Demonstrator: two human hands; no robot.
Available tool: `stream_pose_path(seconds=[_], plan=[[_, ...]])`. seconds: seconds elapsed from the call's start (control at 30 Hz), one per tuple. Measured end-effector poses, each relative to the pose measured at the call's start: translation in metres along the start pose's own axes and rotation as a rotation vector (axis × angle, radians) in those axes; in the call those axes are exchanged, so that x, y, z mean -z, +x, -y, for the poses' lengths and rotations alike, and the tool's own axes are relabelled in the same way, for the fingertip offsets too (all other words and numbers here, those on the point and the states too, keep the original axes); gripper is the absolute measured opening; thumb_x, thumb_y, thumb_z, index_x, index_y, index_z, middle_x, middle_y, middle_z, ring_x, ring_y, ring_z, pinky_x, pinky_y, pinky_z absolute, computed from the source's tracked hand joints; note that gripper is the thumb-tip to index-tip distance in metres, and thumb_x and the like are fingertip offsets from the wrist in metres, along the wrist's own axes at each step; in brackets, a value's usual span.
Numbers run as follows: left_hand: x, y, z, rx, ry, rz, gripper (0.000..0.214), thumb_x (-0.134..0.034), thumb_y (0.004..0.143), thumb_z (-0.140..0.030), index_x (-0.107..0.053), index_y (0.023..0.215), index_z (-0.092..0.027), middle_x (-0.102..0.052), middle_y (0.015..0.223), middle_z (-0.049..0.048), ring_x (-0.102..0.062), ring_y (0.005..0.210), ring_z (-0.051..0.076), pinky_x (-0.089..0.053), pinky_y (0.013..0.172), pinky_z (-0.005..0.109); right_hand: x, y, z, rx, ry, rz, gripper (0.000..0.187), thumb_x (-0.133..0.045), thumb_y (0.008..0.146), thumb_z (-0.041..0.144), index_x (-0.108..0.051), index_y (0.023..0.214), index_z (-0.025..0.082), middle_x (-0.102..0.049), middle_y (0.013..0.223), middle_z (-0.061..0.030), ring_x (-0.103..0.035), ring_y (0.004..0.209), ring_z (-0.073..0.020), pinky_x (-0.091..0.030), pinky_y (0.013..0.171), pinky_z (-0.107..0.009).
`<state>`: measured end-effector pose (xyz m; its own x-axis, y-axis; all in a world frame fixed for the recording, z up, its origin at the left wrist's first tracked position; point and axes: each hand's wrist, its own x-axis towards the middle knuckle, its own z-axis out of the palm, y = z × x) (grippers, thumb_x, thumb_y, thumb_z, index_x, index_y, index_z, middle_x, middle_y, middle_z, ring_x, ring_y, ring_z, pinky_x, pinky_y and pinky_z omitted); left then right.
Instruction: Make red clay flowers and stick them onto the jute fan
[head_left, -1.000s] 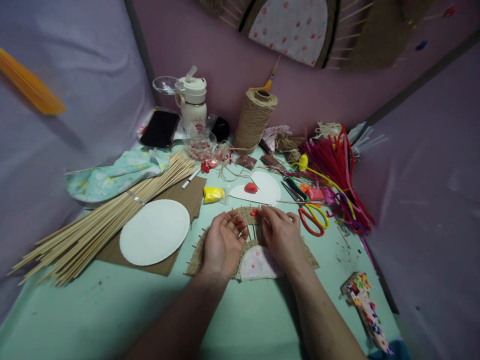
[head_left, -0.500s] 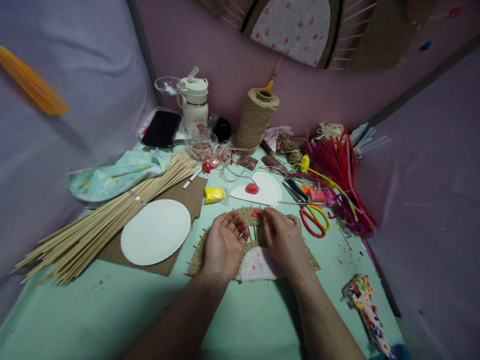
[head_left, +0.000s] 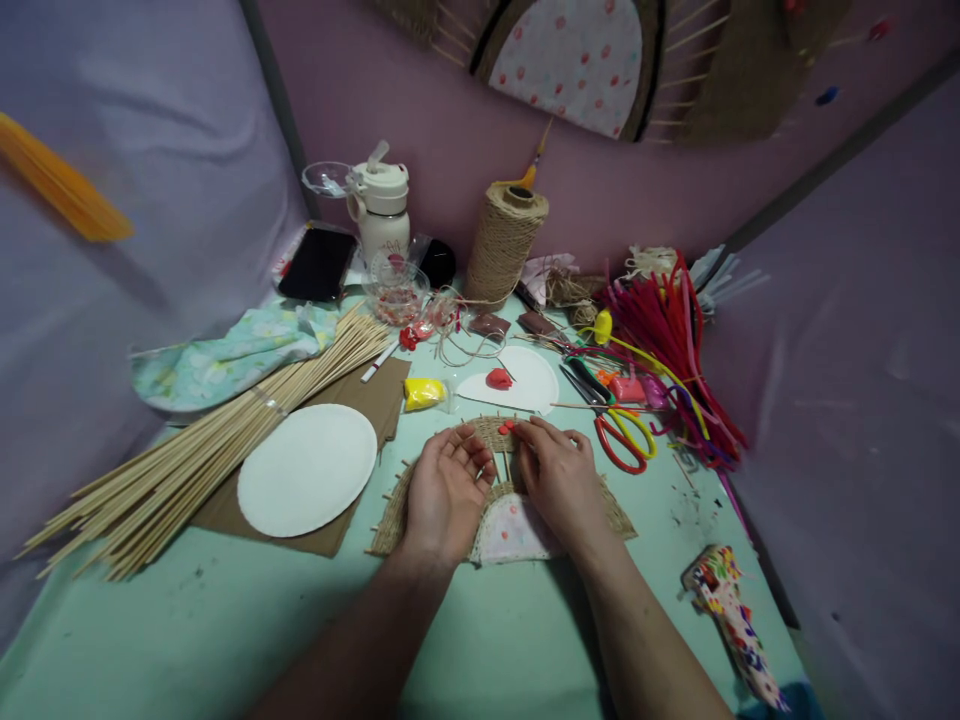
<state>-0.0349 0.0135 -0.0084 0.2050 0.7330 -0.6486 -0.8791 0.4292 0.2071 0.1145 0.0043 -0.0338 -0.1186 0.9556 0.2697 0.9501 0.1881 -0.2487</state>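
Observation:
A half-round fan of woven twine on thin sticks (head_left: 390,522) lies flat on the table, with a white spotted half-circle (head_left: 517,530) at its lower middle. Small red clay pieces (head_left: 507,427) sit on its upper band. My right hand (head_left: 562,485) is over the right half, its fingers bent together and the tips right beside the red pieces; whatever is between them is hidden. Palm up over the left half rests my left hand (head_left: 450,490), fingers loosely curled and apart, with nothing visible in it. Behind, a red clay lump (head_left: 499,378) lies on a white plate (head_left: 540,380).
Left are bundled sticks (head_left: 225,430), a white oval plate (head_left: 307,470) and cardboard (head_left: 322,540). Scissors (head_left: 621,440), pipe cleaners (head_left: 667,340) and a patterned glue gun (head_left: 731,620) are right. A twine spool (head_left: 506,245), bottle (head_left: 384,215) and yellow clay packet (head_left: 424,393) stand or lie behind.
The view has shifted slightly, moving the whole scene a little to the left. My right fingertips have moved very slightly at the red clay pieces; my left hand keeps its pose.

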Motion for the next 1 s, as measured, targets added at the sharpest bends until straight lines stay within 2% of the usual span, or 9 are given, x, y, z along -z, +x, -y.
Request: stream_pose_path(seconds=[0.1, 0.3, 0.47, 0.6, 0.7, 0.77, 0.8, 0.83, 1.0], plan=[[0.0, 0.0, 0.0, -0.003, 0.002, -0.003, 0.018, -0.048, 0.088, -0.025, -0.06, 0.085, -0.012, -0.057, 0.078, 0.0047, -0.056, 0.069, 0.012, -0.049, 0.06, 0.022, 0.003, 0.0, 0.001, 0.0, 0.022, -0.008, 0.027, -0.043, 0.094, 0.016, -0.063, 0.112, 0.019, -0.071, 0.114, -0.0094, -0.061, 0.113, -0.0212, -0.034, 0.093, -0.037], [0.001, 0.003, 0.002, -0.014, 0.038, 0.009, 0.018, -0.047, 0.088, -0.024, -0.061, 0.084, -0.012, -0.057, 0.076, 0.0036, -0.057, 0.067, 0.011, -0.049, 0.06, 0.022, 0.009, -0.002, 0.0, -0.061, 0.12, -0.169, 0.027, -0.043, 0.094, 0.02, -0.061, 0.114, 0.018, -0.072, 0.11, -0.0093, -0.066, 0.097, -0.0207, -0.037, 0.092, -0.038], [-0.005, -0.008, 0.003, -0.148, 0.254, 0.056, 0.011, -0.056, 0.083, -0.022, -0.061, 0.086, -0.014, -0.059, 0.075, 0.0018, -0.057, 0.066, 0.01, -0.047, 0.061, 0.02, 0.01, 0.001, -0.007, -0.107, 0.217, -0.307, 0.023, -0.045, 0.093, 0.021, -0.063, 0.108, 0.018, -0.073, 0.105, -0.0078, -0.066, 0.096, -0.0203, -0.04, 0.092, -0.037], [-0.029, -0.015, -0.01, -0.343, 0.678, 0.219, 0.019, -0.068, 0.074, -0.023, -0.063, 0.091, -0.017, -0.062, 0.079, 0.0018, -0.059, 0.071, 0.012, -0.047, 0.064, 0.021, 0.011, 0.005, -0.013, -0.152, 0.286, -0.362, 0.024, -0.046, 0.092, 0.021, -0.062, 0.109, 0.018, -0.072, 0.108, -0.0088, -0.064, 0.102, -0.0215, -0.042, 0.092, -0.038], [-0.053, 0.005, -0.024, -0.718, 1.247, 0.278, 0.021, -0.067, 0.077, -0.024, -0.064, 0.098, -0.018, -0.065, 0.095, 0.0062, -0.061, 0.086, 0.016, -0.047, 0.075, 0.026, 0.012, 0.004, -0.016, -0.149, 0.332, -0.355, 0.024, -0.047, 0.092, 0.022, -0.062, 0.11, 0.018, -0.071, 0.109, -0.0095, -0.064, 0.104, -0.0224, -0.043, 0.094, -0.04], [-0.064, 0.029, -0.029, -0.904, 1.714, 0.238, 0.03, -0.067, 0.078, -0.022, -0.062, 0.107, -0.018, -0.063, 0.112, 0.0098, -0.061, 0.092, 0.019, -0.047, 0.083, 0.031, 0.014, 0.004, -0.018, -0.148, 0.374, -0.346, 0.025, -0.047, 0.091, 0.022, -0.063, 0.11, 0.018, -0.071, 0.11, -0.0097, -0.064, 0.105, -0.023, -0.043, 0.095, -0.041], [-0.068, 0.042, -0.031, -0.928, 1.954, 0.217, 0.036, -0.067, 0.079, -0.023, -0.06, 0.114, -0.018, -0.06, 0.117, 0.0117, -0.06, 0.099, 0.021, -0.046, 0.088, 0.033, 0.016, 0.004, -0.018, -0.151, 0.408, -0.337, 0.026, -0.047, 0.09, 0.022, -0.062, 0.111, 0.018, -0.071, 0.111, -0.0097, -0.064, 0.106, -0.0231, -0.044, 0.094, -0.041], [-0.071, 0.054, -0.031, -0.922, 2.042, 0.214, 0.039, -0.068, 0.076, -0.02, -0.061, 0.114, -0.017, -0.059, 0.118, 0.0135, -0.058, 0.106, 0.024, -0.044, 0.092, 0.035, 0.018, 0.006, -0.019, -0.161, 0.447, -0.32, 0.026, -0.047, 0.09, 0.021, -0.062, 0.112, 0.019, -0.071, 0.111, -0.0094, -0.064, 0.105, -0.0227, -0.046, 0.092, -0.039], [-0.072, 0.088, -0.029, -0.891, 2.266, 0.246, 0.038, -0.063, 0.072, -0.006, -0.064, 0.109, -0.015, -0.06, 0.11, 0.0129, -0.056, 0.11, 0.027, -0.04, 0.097, 0.036, 0.026, 0.039, -0.022, -0.245, 0.423, -0.038, 0.026, -0.053, 0.088, 0.016, -0.063, 0.111, 0.02, -0.074, 0.103, -0.0053, -0.069, 0.091, -0.0165, -0.049, 0.079, -0.027]])
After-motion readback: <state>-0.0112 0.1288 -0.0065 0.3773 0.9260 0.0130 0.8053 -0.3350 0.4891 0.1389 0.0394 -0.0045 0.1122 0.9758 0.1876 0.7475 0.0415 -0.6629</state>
